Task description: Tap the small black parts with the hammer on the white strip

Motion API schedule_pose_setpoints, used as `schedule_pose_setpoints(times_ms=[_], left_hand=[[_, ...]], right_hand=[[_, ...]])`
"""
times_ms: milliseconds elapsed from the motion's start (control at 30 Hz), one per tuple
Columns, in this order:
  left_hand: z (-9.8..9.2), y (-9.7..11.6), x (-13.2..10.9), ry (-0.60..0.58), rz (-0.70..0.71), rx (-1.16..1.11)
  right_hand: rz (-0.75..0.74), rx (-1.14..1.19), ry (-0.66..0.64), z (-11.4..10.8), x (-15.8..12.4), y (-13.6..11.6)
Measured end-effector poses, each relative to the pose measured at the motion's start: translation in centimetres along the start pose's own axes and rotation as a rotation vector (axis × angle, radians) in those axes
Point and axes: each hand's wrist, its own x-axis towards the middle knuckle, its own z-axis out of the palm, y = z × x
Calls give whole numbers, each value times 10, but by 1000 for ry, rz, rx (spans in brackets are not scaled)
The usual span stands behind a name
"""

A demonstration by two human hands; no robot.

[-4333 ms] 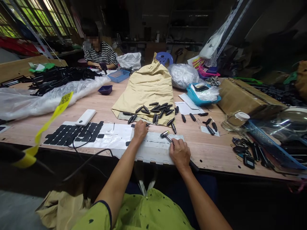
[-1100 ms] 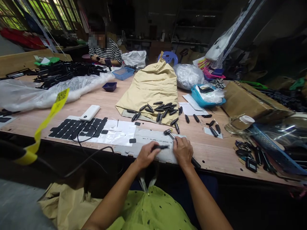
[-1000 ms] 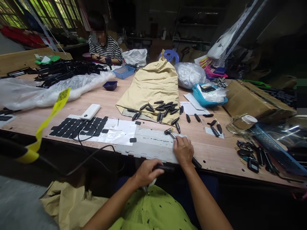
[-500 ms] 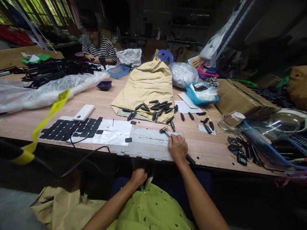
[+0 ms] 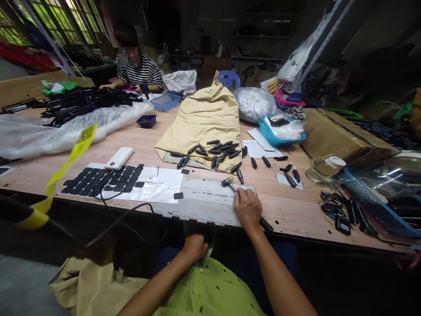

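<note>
My right hand (image 5: 247,207) is wrapped round a small hammer (image 5: 231,183) at the table's front edge; its metal head points up and left over a grey board (image 5: 207,208), and the black handle end sticks out below the hand. Below the table edge, at my lap, my left hand (image 5: 195,247) is closed near a bit of clear plastic; what it grips is hard to make out. Beyond the board, several black tapered parts (image 5: 217,153) lie on a tan cloth sack (image 5: 207,114). A white sheet (image 5: 167,186) with black stickers (image 5: 88,180) lies left of the board.
A white power bank (image 5: 119,158) with a black cable rests on the sheet. A small dark tray (image 5: 146,120) stands further back. On the right are a blue basin (image 5: 279,139), a cardboard box (image 5: 335,136) and a clear jar (image 5: 324,169). Another person (image 5: 140,70) sits at the back left.
The whole view has shifted slightly, so table items appear a little further right and lower. My right hand keeps its hold on the hammer. The other person's hands have moved apart.
</note>
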Motion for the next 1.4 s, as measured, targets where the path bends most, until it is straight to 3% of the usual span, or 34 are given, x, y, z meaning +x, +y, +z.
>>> schedule_pose_setpoints(times_ms=[100, 167, 267, 367, 433, 467, 567, 700, 1000, 1200, 1400], left_hand=[[-35, 29, -12, -190, 254, -113], [-69, 48, -5, -148, 368, -275], [-126, 67, 32, 370, 311, -339], [-172, 67, 81, 875, 51, -230], [-189, 60, 107, 1013, -115, -176], [-194, 55, 116, 1026, -174, -153], [-199, 42, 131, 965, -236, -75], [-191, 32, 130, 893, -178, 18], [-147, 51, 117, 751, 124, 57], [-157, 33, 116, 706, 176, -78], [-156, 18, 113, 781, 144, -44]], right_hand=[[-15, 2, 14, 0, -1, 1], [-23, -6, 27, 1, -1, 1], [-31, -33, 39, 1, 0, 2], [-41, -46, 39, 2, 0, 2], [-49, -44, 42, 3, 1, 2], [-54, -43, 48, 3, 1, 2], [-69, -47, 74, 4, 0, 2], [-76, -53, 88, 4, 0, 2], [-53, -48, 54, 2, 2, 0], [-30, -77, 19, -1, 3, -6], [-18, -79, -1, 0, 3, -7]])
